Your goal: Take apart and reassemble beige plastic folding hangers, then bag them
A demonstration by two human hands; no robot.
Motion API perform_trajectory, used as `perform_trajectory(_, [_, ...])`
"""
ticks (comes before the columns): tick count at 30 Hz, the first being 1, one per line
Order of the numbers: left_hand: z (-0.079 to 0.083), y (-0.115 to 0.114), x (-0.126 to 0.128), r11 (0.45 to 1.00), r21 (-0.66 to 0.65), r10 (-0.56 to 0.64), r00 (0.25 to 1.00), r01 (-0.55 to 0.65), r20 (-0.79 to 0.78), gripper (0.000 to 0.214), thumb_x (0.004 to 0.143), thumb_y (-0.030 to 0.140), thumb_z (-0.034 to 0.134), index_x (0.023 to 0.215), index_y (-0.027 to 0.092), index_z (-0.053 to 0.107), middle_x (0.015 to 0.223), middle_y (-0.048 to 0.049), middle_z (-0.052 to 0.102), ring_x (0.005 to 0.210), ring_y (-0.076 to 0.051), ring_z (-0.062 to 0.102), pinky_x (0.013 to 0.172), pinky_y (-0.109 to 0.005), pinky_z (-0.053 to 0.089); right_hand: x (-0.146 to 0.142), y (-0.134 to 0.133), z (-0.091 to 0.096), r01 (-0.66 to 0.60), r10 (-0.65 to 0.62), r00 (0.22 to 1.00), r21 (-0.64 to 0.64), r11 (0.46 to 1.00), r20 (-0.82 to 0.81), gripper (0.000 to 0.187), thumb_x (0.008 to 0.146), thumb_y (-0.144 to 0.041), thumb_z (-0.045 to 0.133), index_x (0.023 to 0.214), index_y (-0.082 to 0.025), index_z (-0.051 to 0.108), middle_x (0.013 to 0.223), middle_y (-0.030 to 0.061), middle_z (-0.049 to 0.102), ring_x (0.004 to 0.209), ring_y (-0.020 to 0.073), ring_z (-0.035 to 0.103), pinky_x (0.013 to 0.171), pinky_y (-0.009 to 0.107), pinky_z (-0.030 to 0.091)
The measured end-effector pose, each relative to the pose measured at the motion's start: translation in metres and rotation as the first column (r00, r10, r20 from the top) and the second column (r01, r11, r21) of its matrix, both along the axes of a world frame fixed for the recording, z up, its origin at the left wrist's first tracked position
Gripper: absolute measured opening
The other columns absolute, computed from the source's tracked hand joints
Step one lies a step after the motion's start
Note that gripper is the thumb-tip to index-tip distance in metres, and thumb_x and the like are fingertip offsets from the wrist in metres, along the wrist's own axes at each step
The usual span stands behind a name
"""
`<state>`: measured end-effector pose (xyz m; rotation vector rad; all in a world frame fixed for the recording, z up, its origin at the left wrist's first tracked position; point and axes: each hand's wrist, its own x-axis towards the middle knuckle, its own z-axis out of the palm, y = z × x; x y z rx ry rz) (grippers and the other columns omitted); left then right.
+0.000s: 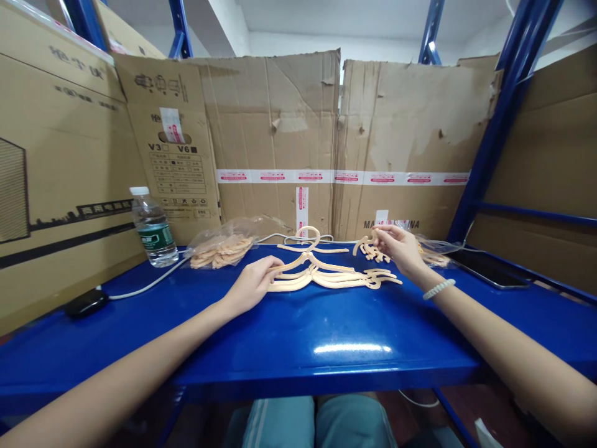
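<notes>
The left hand point(252, 283) grips a peach plastic hanger point(306, 256) at its right, while the right hand point(400, 249) pinches a small peach plastic piece point(374, 234), partly blocking a clear plastic bag point(435, 256) behind it, with a flat black phone point(489, 270) rightward and a clear white-capped bottle point(155, 231) beyond the left hand.

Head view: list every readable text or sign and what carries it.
"V3", empty checkbox; "V6", filled checkbox: left rear cardboard panel.
"MA … INA", middle hidden: right rear cardboard panel.
"商用电", rest blurred: left cardboard box.
Too small or blurred: green bottle label, red-printed white tape, other panel and box print.
</notes>
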<state>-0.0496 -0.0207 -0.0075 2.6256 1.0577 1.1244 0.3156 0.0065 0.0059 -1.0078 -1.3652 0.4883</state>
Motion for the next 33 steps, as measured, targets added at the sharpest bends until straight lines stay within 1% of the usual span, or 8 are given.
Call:
perform_trajectory(2, [0.0, 0.0, 0.0, 1.0, 0.0, 0.004, 1.0, -0.004, -0.002, 0.018, 0.089, 0.018, 0.042, 0.096, 0.019, 0.058, 0.09, -0.0047, 0.069, 0.084, -0.021, 0.066, 0.075, -0.031, 0.05, -0.003, -0.005, 0.003, -0.066, 0.06, 0.993, -0.056, 0.996, -0.099, 0.032, 0.076, -0.046, 0.07, 0.093, -0.02, 0.065, 0.073, 0.0025, 0.067, 0.057, 0.0123, 0.061, 0.054, 0.025, 0.051])
perform_trajectory(5, [0.001, -0.001, 0.0, 1.0, -0.003, 0.004, 1.0, -0.004, -0.003, 0.018, 0.088, 0.016, 0.042, 0.096, 0.019, 0.058, 0.09, -0.0049, 0.069, 0.084, -0.02, 0.066, 0.075, -0.031, 0.05, -0.008, -0.009, 0.002, -0.168, 0.138, 0.968, -0.128, 0.978, -0.212, 0.029, 0.075, -0.044, 0.071, 0.088, -0.018, 0.065, 0.078, 0.0059, 0.07, 0.065, 0.0139, 0.065, 0.058, 0.025, 0.054])
perform_trajectory(12, [0.001, 0.0, 0.0, 1.0, -0.005, 0.011, 1.0, -0.011, -0.003, 0.018, 0.087, 0.016, 0.042, 0.095, 0.019, 0.058, 0.088, -0.0043, 0.069, 0.082, -0.021, 0.066, 0.075, -0.031, 0.05, -0.014, -0.008, -0.006, -0.334, 0.221, 0.913, -0.313, 0.889, -0.344, 0.017, 0.077, -0.022, 0.074, 0.085, -0.02, 0.06, 0.077, 0.0039, 0.071, 0.069, 0.0139, 0.068, 0.068, 0.027, 0.059])
perform_trajectory(17, [0.001, -0.001, -0.001, 1.0, -0.011, 0.014, 1.0, -0.014, -0.004, 0.017, 0.089, 0.018, 0.042, 0.095, 0.019, 0.058, 0.089, -0.0048, 0.07, 0.082, -0.021, 0.065, 0.075, -0.032, 0.05, -0.02, -0.013, -0.005, -0.396, 0.255, 0.898, -0.407, 0.823, -0.358, 0.012, 0.078, -0.015, 0.071, 0.083, -0.019, 0.061, 0.088, 0.0071, 0.074, 0.077, 0.0148, 0.071, 0.069, 0.025, 0.058])
perform_trajectory(21, [0.001, -0.001, -0.001, 1.0, -0.019, 0.01, 1.0, -0.01, 0.0, 0.017, 0.089, 0.019, 0.042, 0.095, 0.019, 0.058, 0.088, -0.0045, 0.069, 0.08, -0.02, 0.065, 0.075, -0.032, 0.05, -0.023, -0.017, -0.005, -0.431, 0.308, 0.894, -0.436, 0.79, -0.325, 0.014, 0.073, -0.018, 0.076, 0.077, -0.018, 0.063, 0.094, 0.0084, 0.074, 0.085, 0.0168, 0.07, 0.067, 0.023, 0.057])
perform_trajectory(25, [0.0, -0.001, -0.001, 1.0, -0.023, 0.005, 1.0, -0.005, 0.0, 0.016, 0.09, 0.021, 0.043, 0.093, 0.02, 0.058, 0.087, -0.0038, 0.069, 0.079, -0.02, 0.064, 0.075, -0.032, 0.05, -0.024, -0.019, -0.006, -0.456, 0.367, 0.889, -0.463, 0.76, -0.274, 0.018, 0.065, -0.02, 0.083, 0.074, -0.016, 0.068, 0.089, 0.0058, 0.073, 0.076, 0.0139, 0.067, 0.063, 0.022, 0.056])
perform_trajectory(28, [0.001, -0.001, -0.001, 1.0, -0.028, 0.005, 1.0, -0.005, 0.0, 0.016, 0.09, 0.023, 0.043, 0.093, 0.02, 0.058, 0.087, -0.004, 0.069, 0.08, -0.02, 0.065, 0.075, -0.032, 0.05, -0.026, -0.021, -0.005, -0.48, 0.408, 0.877, -0.498, 0.722, -0.254, 0.018, 0.065, -0.021, 0.084, 0.072, -0.014, 0.069, 0.078, 0.0045, 0.071, 0.069, 0.0124, 0.066, 0.063, 0.022, 0.056])
perform_trajectory(33, [0.002, -0.003, -0.001, 0.999, -0.036, 0.002, 1.0, -0.002, 0.008, 0.015, 0.09, 0.022, 0.043, 0.094, 0.019, 0.057, 0.087, -0.0044, 0.069, 0.082, -0.021, 0.066, 0.075, -0.031, 0.05, -0.026, -0.027, 0.0, -0.538, 0.456, 0.842, -0.518, 0.665, -0.289, 0.023, 0.066, -0.021, 0.083, 0.066, -0.016, 0.061, 0.082, 0.0049, 0.073, 0.071, 0.0132, 0.069, 0.071, 0.025, 0.059])
